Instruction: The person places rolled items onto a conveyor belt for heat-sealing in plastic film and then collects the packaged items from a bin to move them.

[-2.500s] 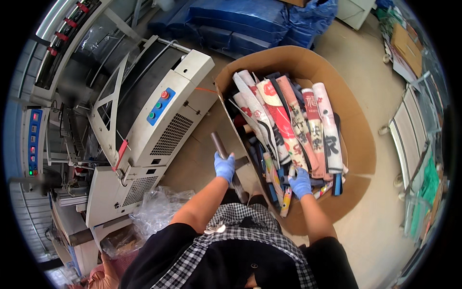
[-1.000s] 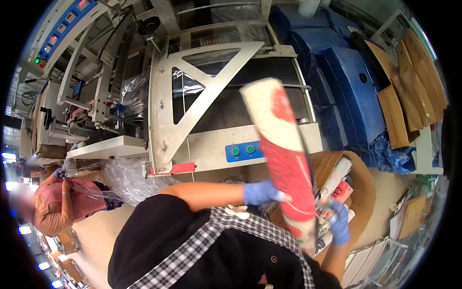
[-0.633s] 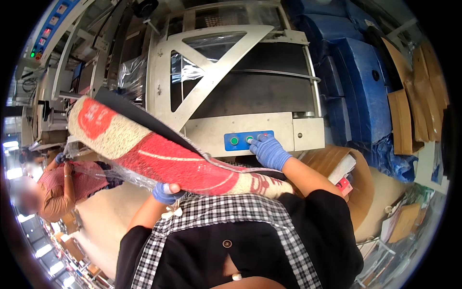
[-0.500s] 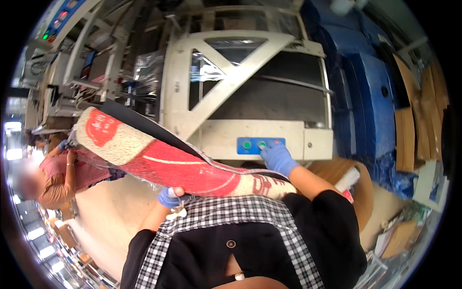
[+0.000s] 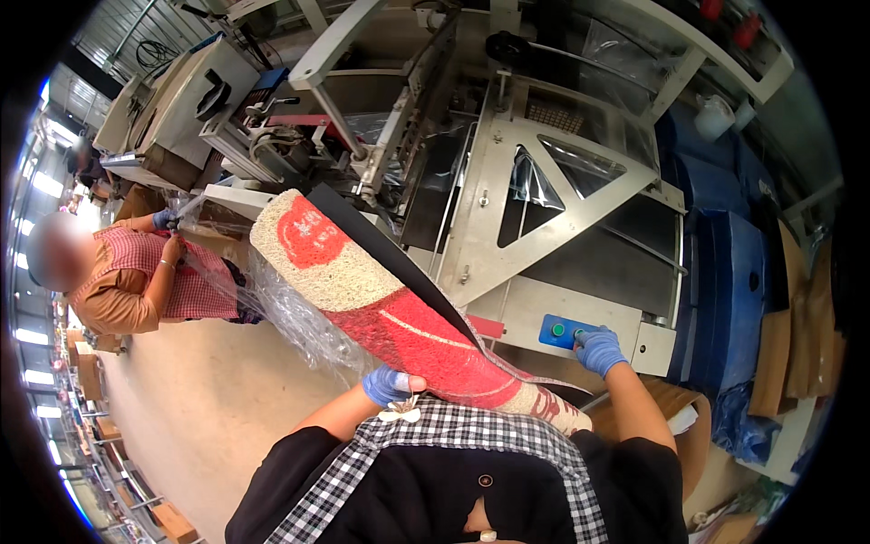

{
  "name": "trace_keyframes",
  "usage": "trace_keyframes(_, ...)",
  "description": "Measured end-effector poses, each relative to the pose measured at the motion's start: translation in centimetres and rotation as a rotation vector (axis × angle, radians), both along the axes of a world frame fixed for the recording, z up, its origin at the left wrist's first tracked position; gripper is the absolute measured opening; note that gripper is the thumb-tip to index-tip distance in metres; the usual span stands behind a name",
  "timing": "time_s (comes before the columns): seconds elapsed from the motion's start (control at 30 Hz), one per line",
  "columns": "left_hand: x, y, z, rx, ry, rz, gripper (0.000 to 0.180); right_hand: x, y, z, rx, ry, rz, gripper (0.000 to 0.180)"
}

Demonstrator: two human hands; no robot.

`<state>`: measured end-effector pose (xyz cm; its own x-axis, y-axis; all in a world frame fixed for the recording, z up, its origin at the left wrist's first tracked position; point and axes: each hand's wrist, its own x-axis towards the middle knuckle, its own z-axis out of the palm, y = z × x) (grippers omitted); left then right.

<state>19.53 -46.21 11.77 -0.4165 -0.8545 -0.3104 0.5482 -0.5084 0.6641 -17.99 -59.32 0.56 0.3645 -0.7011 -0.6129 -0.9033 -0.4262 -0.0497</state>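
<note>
A cream and red looped-pile mat [image 5: 417, 335] with a black backing lies folded or rolled slantwise across my front. My left hand [image 5: 390, 385], in a blue glove with the thumb tip bare, is closed on its near edge, with the thumb in sight and the other fingers partly hidden. Also in a blue glove, my right hand [image 5: 600, 352] rests over the right part of a blue button panel [image 5: 548, 337], fingers reaching onto it and holding nothing. One green button [image 5: 558, 330] shows beside the fingers. The panel sits on the front of a pale metal machine [image 5: 517, 299].
A co-worker [image 5: 149, 272] in a red checked apron stands at the left, handling clear plastic film [image 5: 304, 317]. Other machine frames [image 5: 272, 150] stand behind the mat's far end. Blue-covered stacks [image 5: 725, 281] and cardboard [image 5: 802, 335] line the right side. A brown curved sheet [image 5: 693, 435] stands near my right elbow.
The view has turned toward the left, so the machine, the mat and both hands sit farther right and tilted. My left hand keeps the mat; my right hand stays at the panel.
</note>
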Motion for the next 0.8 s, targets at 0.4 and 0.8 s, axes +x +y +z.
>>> trace_keyframes(0.4, 2.7, 3.4, 1.4, 0.064, 0.045, 0.018, 0.076, -0.3, -1.8, 0.7, 0.009, 0.173, -0.066, 0.026)
trace_keyframes(0.8, -1.8, -3.1, 9.5, -0.075, 0.216, -0.175, 0.065, 11.8, 6.1, 23.0, 0.320, -1.107, -0.124, 0.110)
